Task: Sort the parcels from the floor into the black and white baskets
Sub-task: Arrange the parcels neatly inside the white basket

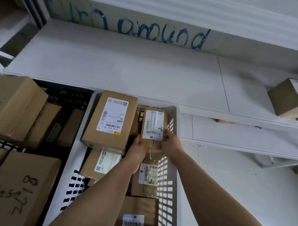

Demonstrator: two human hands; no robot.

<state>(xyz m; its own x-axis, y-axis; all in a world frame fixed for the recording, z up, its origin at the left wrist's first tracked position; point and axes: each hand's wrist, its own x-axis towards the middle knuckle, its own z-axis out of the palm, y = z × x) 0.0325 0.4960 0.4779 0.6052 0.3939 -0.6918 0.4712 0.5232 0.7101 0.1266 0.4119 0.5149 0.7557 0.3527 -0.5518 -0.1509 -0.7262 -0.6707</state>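
left hand (pixel 138 148), right hand (pixel 171 143) | fingers (pixel 169 133) curled round parcel (pixel 153 124), one each side | likely to guide it into white basket (pixel 75 153) gap

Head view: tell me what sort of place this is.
Likely a parcel sorting room: labelled cardboard parcels fill a white basket and black basket, white shelving holds another box, and the left hand and right hand grip a small parcel.

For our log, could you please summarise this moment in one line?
left hand, right hand: grip small parcel | where: white basket, far right corner
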